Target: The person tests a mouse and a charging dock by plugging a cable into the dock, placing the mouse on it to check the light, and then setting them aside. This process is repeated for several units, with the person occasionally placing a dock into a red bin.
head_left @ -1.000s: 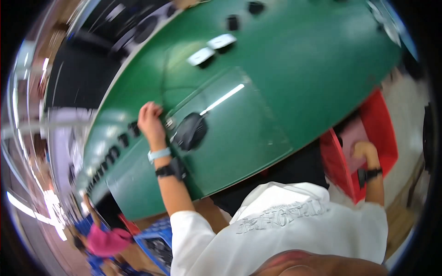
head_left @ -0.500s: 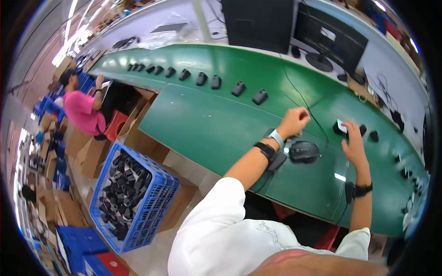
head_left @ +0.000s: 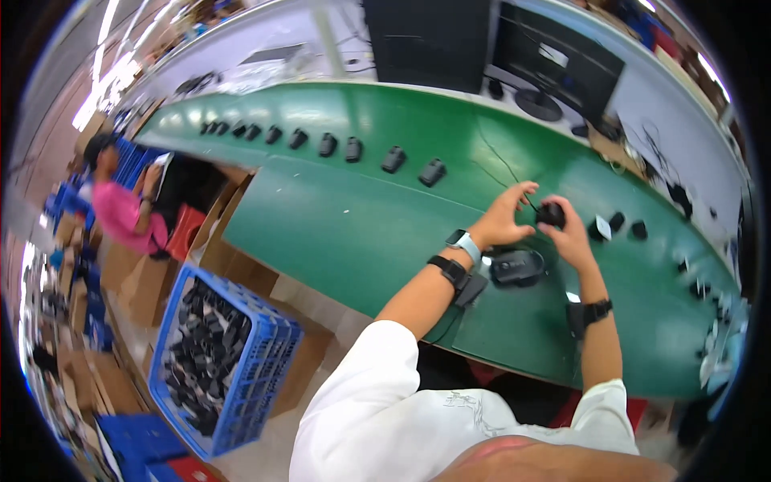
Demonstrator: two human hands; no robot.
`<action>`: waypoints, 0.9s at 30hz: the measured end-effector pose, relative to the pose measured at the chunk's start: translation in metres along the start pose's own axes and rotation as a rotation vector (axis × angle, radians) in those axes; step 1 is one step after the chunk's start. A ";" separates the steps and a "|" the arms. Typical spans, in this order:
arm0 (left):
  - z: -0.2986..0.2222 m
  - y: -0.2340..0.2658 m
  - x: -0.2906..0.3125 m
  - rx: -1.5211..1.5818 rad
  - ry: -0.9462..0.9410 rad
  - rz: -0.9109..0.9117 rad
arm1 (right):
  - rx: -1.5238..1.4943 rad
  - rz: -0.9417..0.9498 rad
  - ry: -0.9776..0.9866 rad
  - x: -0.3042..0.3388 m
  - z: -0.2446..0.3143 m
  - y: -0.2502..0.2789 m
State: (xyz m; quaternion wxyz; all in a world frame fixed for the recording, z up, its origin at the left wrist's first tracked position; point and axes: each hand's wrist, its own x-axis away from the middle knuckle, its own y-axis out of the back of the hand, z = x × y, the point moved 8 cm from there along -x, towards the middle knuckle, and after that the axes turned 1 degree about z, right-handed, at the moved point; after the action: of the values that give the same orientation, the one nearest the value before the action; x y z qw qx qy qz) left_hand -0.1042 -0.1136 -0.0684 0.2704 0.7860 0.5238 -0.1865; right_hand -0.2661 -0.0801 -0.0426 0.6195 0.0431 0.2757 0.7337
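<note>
My right hand [head_left: 573, 243] grips a small dark rounded piece [head_left: 550, 214] above the green table; its kind cannot be made out. Close by on the left, my left hand [head_left: 499, 223] is open, its thumb and fingers spread toward the piece without clearly touching it. Below both hands a larger rounded black device [head_left: 516, 267] lies on the table mat. To the right of my right hand sits a black piece with a white face [head_left: 601, 228], beside more small black pieces [head_left: 638, 230].
A row of black devices [head_left: 393, 159] runs along the green table [head_left: 345, 217]. Behind stand a monitor [head_left: 554, 60] and a black panel [head_left: 426, 44]. A blue crate [head_left: 273, 361] of black parts is at lower left. A person in pink [head_left: 120, 210] sits farther left.
My right hand has moved left from the pieces on the right, bringing a small dark piece toward my left hand. My left hand's fingers have spread. The view has shifted slightly.
</note>
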 end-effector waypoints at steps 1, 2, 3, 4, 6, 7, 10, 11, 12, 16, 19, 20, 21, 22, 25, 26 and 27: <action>-0.005 -0.002 -0.002 -0.003 -0.010 0.009 | -0.007 0.018 -0.065 0.001 0.007 -0.010; -0.004 -0.001 0.000 -0.018 -0.022 0.013 | -0.089 0.031 0.010 -0.002 0.018 -0.025; -0.003 0.000 0.000 -0.028 -0.041 0.017 | 0.037 -0.023 0.081 0.000 0.013 -0.031; -0.003 0.001 0.000 -0.044 -0.019 -0.002 | 0.099 -0.018 0.099 0.001 0.017 -0.035; -0.003 0.003 0.000 -0.063 -0.031 -0.026 | 0.246 -0.055 0.182 0.005 0.025 -0.034; 0.000 0.004 0.000 -0.044 0.008 -0.042 | 0.334 -0.090 0.251 0.010 0.035 -0.032; -0.004 0.004 0.000 -0.126 -0.003 -0.027 | 0.386 -0.143 0.206 0.034 0.034 -0.013; -0.006 0.007 0.002 -0.136 -0.025 -0.052 | 0.392 -0.150 0.175 0.040 0.026 -0.013; -0.002 0.006 0.002 -0.072 0.040 -0.105 | 0.391 -0.191 0.147 0.051 0.025 -0.006; 0.003 0.027 0.011 -0.025 0.162 -0.200 | 0.395 0.113 -0.249 0.092 0.030 -0.014; 0.002 0.020 0.007 -0.042 0.165 -0.194 | 0.341 0.063 -0.200 0.115 0.029 -0.006; 0.004 0.018 0.007 -0.038 0.165 -0.204 | 0.333 0.040 -0.187 0.122 0.022 -0.004; 0.009 0.016 0.006 -0.111 0.179 -0.184 | 0.282 0.013 -0.197 0.124 0.009 -0.001; 0.013 0.013 0.007 -0.049 0.123 -0.206 | 0.232 -0.017 -0.205 0.123 0.000 -0.001; 0.027 0.010 0.012 -0.106 0.199 -0.177 | 0.372 -0.159 -0.021 0.126 0.012 0.004; 0.018 0.009 0.011 -0.132 0.206 -0.169 | 0.363 -0.186 -0.007 0.127 0.017 0.006; 0.017 0.011 0.013 -0.148 0.190 -0.164 | 0.327 -0.187 -0.030 0.129 0.021 0.006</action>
State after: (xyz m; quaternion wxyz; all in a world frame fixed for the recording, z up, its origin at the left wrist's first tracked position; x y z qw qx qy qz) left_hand -0.0894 -0.1182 -0.0870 0.2606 0.7324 0.6219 -0.0938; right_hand -0.2931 0.0474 -0.0583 0.6739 0.1283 0.3847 0.6176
